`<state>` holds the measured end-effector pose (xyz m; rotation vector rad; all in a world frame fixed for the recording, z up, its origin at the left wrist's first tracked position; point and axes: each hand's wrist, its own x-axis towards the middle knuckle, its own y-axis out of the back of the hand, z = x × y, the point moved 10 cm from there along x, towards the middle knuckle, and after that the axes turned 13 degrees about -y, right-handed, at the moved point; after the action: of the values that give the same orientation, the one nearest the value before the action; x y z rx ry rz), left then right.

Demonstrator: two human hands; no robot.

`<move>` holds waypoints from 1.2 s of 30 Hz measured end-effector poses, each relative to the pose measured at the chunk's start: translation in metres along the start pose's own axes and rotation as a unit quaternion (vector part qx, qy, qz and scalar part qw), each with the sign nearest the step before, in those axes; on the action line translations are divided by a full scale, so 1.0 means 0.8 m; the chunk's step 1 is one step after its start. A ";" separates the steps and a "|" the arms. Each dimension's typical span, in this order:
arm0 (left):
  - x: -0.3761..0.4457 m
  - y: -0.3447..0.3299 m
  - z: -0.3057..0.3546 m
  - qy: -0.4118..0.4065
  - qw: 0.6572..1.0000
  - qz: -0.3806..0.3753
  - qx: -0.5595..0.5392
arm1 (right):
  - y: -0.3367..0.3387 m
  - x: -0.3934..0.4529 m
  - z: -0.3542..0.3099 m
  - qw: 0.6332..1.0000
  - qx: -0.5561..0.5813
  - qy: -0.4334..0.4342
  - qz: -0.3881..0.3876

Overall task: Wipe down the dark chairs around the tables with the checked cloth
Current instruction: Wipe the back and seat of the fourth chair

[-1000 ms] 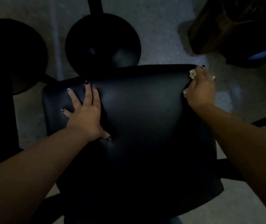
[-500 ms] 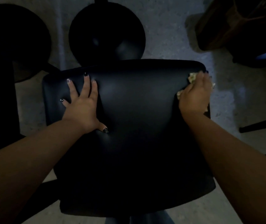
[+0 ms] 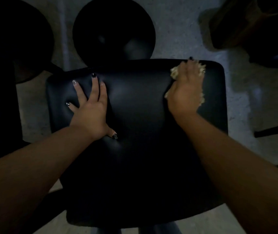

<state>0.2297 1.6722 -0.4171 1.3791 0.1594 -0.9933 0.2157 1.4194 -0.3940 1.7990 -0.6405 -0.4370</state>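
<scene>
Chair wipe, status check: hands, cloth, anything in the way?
Left hand flat on the chair seat, bracing. Right hand presses the bunched cloth near the seat's far right corner. Nothing blocking the seat.

Your scene: black upholstery, pale cloth, grey floor.
The chair seat (image 3: pixel 134 132) is plain glossy black. Your cloth (image 3: pixel 174 74) shows pale yellowish-cream; its checks are too blurred to make out. The round bases (image 3: pixel 113 29) are black, the floor (image 3: pixel 177 31) mottled grey. Your fingernails (image 3: pixel 93 75) are dark, one pale.
</scene>
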 end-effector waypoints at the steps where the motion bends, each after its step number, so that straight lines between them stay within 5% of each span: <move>1: 0.000 -0.001 0.000 -0.002 1.000 0.001 -0.001 | -0.007 -0.029 -0.021 0.999 0.007 0.032 -0.010; 5: 0.000 0.001 0.001 -0.004 1.000 -0.007 -0.008 | -0.030 -0.165 -0.093 0.941 -0.012 0.308 -0.142; 8: 0.003 0.000 -0.001 -0.004 1.000 -0.005 -0.007 | -0.035 -0.129 -0.078 0.894 -0.026 0.416 -0.166; 10: 0.004 -0.002 -0.001 -0.002 1.000 -0.005 -0.005 | -0.026 -0.049 -0.055 0.937 0.002 0.325 -0.125; 12: 0.005 -0.002 -0.001 -0.003 1.000 -0.004 -0.001 | -0.018 0.010 -0.031 0.990 -0.008 0.124 -0.067; 14: 0.004 -0.003 -0.001 0.001 1.000 -0.011 -0.003 | -0.019 -0.007 -0.046 0.998 -0.022 0.036 -0.037; 16: 0.004 -0.004 -0.003 0.001 1.000 -0.010 0.000 | -0.032 -0.072 -0.094 0.986 0.003 0.150 -0.067; 19: 0.003 -0.004 -0.001 0.003 1.000 -0.010 0.002 | -0.040 -0.171 -0.127 0.914 -0.004 0.368 -0.171; 22: 0.001 -0.003 -0.002 0.009 1.000 -0.017 0.001 | -0.038 -0.159 -0.122 0.852 -0.023 0.488 -0.188; 24: 0.003 -0.002 -0.003 0.009 1.000 -0.015 0.003 | -0.039 -0.110 -0.114 0.872 -0.021 0.456 -0.178; 28: 0.001 0.000 -0.001 0.016 1.000 -0.017 0.013 | -0.030 -0.006 -0.081 0.979 -0.028 0.180 -0.090; 31: 0.000 0.007 -0.002 0.018 0.998 -0.032 0.051 | -0.022 -0.009 -0.082 0.997 -0.043 0.061 -0.030; 33: -0.001 0.006 -0.002 0.010 0.996 -0.047 0.070 | -0.026 -0.038 -0.096 0.998 -0.023 0.048 -0.027; 36: 0.000 0.010 -0.003 -0.023 0.995 -0.077 0.054 | -0.043 -0.127 -0.135 0.976 -0.025 0.198 -0.087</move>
<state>0.2362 1.6733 -0.4119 1.4583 0.1829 -1.1757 0.2068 1.5714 -0.3950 1.8327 -0.1934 -0.1968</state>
